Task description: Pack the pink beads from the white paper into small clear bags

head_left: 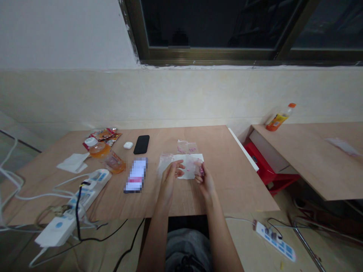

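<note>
Pinched in the fingers of my right hand (204,180) is a small clear plastic bag (199,167) with pinkish-red bits inside. My left hand (172,172) hovers beside it with fingers apart and slightly curled, holding nothing. Beneath both hands lies a white sheet of paper (188,174) with a few tiny pink specks on it. One clear plastic bag (165,160) rests at the paper's left edge, partly behind my left hand. Just beyond the paper is another clear bag (187,147) with pink marks.
Left of my hands lie a lit phone (136,175), a dark phone (141,144), a white earbud case (128,145), an orange drink bottle (109,156), snack wrappers (104,134), tissue (73,163) and a power strip (76,206) with cables. A red stool (262,166) stands right.
</note>
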A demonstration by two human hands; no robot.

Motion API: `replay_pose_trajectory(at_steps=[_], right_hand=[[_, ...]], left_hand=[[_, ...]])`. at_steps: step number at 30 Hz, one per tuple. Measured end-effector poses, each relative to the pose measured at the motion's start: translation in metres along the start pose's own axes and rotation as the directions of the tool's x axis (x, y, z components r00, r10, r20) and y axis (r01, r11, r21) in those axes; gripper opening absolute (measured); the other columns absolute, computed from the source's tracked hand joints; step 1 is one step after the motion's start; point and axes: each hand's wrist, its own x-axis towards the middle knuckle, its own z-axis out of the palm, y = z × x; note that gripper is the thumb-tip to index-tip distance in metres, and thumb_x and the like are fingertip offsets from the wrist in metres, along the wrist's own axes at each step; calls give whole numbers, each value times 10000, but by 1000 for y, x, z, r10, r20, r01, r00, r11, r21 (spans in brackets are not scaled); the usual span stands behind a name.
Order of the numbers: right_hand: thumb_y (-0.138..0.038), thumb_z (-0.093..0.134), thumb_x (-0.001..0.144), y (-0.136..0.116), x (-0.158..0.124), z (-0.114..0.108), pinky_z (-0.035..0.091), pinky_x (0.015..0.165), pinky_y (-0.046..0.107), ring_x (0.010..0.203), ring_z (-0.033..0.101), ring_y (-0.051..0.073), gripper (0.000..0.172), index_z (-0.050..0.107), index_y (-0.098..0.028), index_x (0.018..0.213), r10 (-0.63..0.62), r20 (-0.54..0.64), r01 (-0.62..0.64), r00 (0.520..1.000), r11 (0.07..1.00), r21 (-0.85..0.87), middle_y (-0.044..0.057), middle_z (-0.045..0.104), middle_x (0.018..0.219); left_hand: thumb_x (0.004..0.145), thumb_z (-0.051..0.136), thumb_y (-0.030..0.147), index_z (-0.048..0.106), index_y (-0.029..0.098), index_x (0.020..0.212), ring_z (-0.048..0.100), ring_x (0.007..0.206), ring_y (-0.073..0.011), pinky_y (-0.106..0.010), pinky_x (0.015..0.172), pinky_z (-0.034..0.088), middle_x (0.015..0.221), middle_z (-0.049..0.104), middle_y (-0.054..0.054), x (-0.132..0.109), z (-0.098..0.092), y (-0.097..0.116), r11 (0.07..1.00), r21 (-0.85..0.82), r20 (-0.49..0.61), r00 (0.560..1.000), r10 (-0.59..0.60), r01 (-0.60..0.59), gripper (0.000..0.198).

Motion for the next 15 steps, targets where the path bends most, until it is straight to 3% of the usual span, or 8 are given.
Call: replay_pose_trajectory(at_steps=[5,10,15], right_hand=[[-431,693,759,0,3,-3,129,295,143,334,149,19,289,568,-180,693,48,-36,-47,998,998,49,-120,297,449],[-438,707,749,3,5,-5,154,297,115,329,174,16,409,416,-194,597,84,-9,-83,996,992,98,-123,281,425],[-433,716,738,2,5,-7,157,298,104,319,186,9,397,417,-197,627,89,-15,-87,996,990,107,-125,324,424]], left_hand=[[854,502,558,677,164,1008,596,745,-149,-277,744,452,883,683,-73,-3,3,5,1000,27,34,999,14,-15,458],[847,512,582,658,173,1068,633,840,-186,-311,823,455,984,708,-98,-8,7,10,989,115,157,985,72,-91,487],[829,558,558,650,166,1041,632,827,-184,-300,792,470,962,708,-92,-9,6,13,979,132,80,986,147,-156,455]])
